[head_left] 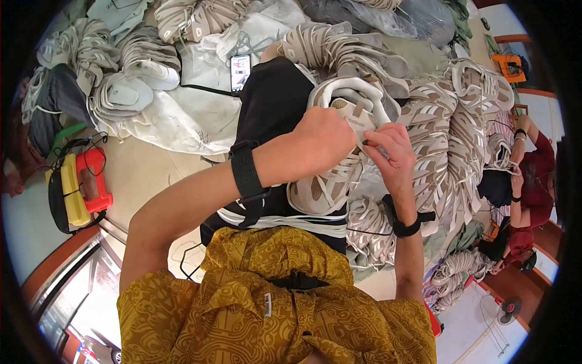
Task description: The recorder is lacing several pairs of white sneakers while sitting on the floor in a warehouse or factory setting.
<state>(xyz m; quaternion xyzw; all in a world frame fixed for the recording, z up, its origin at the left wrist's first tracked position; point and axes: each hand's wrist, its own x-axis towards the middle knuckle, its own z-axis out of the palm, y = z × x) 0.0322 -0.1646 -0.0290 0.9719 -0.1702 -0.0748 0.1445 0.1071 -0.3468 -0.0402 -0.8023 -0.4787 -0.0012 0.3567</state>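
A beige and white sneaker [315, 191] rests on my lap, toe toward me, its padded collar away from me. Its pale tongue [357, 119] stands up between my hands. My left hand [327, 138] is closed in a fist against the left side of the tongue; whatever its fingers hold is hidden. Pinched together at the right edge of the tongue are the fingertips of my right hand [395, 148], touching the sneaker near a small dark loop. Loose white shoelaces [291, 225] lie across my lap in front of the toe. A black strap circles each wrist.
Stacked shoe uppers [439, 133] crowd my right, with more bundles [121, 97] at far left. A lit phone [240, 73] lies beyond my dark-clothed leg. A red and yellow stool [85, 188] stands left. At right, a person in dark red [533, 182] handles shoes.
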